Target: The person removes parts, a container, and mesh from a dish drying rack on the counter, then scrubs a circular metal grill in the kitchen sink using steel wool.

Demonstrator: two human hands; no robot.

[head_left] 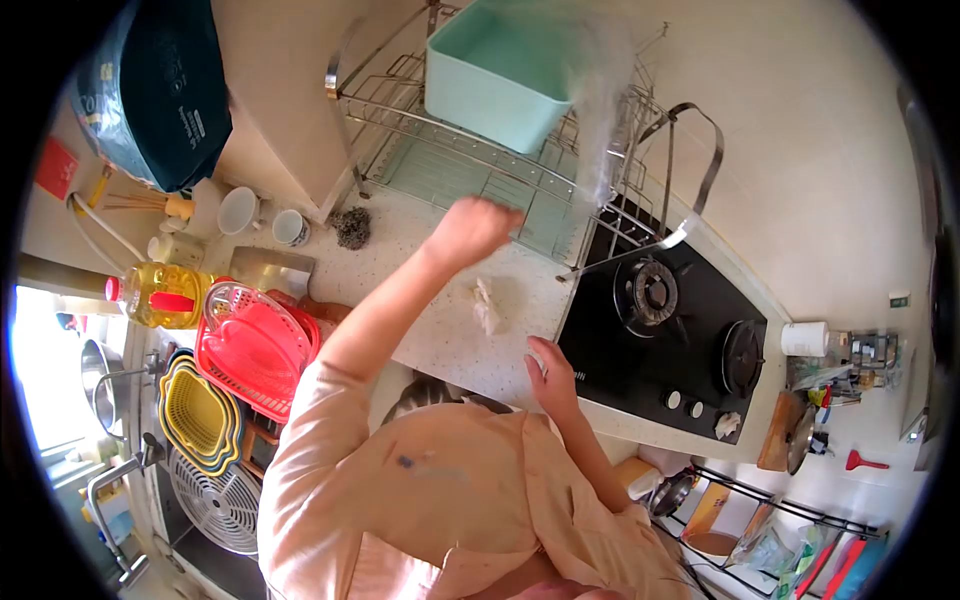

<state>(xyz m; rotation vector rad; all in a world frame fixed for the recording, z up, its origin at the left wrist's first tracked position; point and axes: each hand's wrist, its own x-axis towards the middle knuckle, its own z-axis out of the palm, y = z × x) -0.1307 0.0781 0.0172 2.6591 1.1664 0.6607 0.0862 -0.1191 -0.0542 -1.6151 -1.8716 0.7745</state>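
Note:
My left hand (475,232) reaches over the counter just in front of the wire dish rack (460,140), its fingers curled closed and slightly blurred; what they hold, if anything, is hidden. Below it a crumpled white tissue or cloth (485,306) lies on the speckled counter (430,335). By the counter's front edge, left of the black gas stove (610,365), my right hand (552,376) hangs with thumb and fingers apart and nothing in it. On the rack's upper tier sits a mint-green bin (490,100), with a blurred, clear plastic-like sheet (603,110) at its right side.
Left on the counter are a steel scouring pad (352,228), two cups, a cleaver (272,268), an oil bottle (170,297) and a red basket (255,350). Nested colanders (198,408) stand by the sink. A metal rack frame (712,160) juts over the stove's back corner.

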